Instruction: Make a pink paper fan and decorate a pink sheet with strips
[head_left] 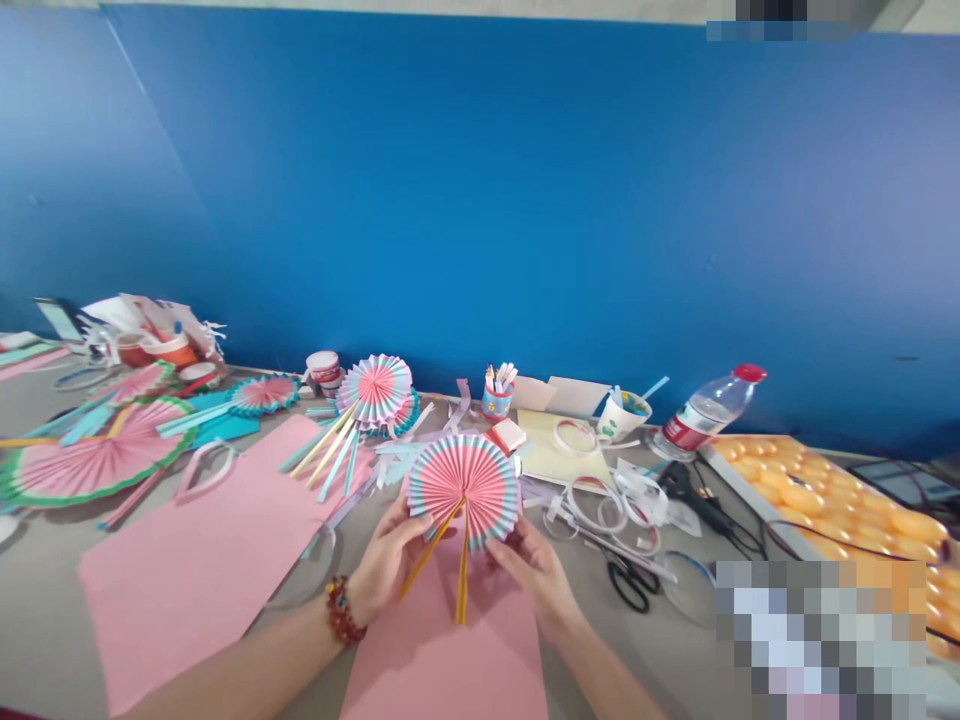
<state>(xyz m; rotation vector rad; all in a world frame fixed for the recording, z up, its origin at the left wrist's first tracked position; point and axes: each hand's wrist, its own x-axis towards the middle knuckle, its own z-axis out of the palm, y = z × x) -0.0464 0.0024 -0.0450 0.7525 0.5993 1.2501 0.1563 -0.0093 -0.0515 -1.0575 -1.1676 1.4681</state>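
Observation:
A round pleated paper fan (466, 478), pink in the middle with a blue and lilac rim, is held up between my two hands. Two yellow strips (461, 580) hang from its centre and spread apart at the bottom. My left hand (390, 560), with a beaded bracelet at the wrist, pinches the fan's lower left edge. On the lower right edge, the fingers of my right hand (534, 572) close on the pleats; some fingertips are hidden behind the paper. Below the fan lies a pink paper sheet (450, 670) on the table.
More pleated fans (375, 390) lie to the left, around a large pink sheet (195, 560). Tape rolls (598, 503), black-handled scissors (631, 582), a glue gun (694, 498) and a water bottle (709, 415) are on the right. A blue wall (480, 200) rises behind.

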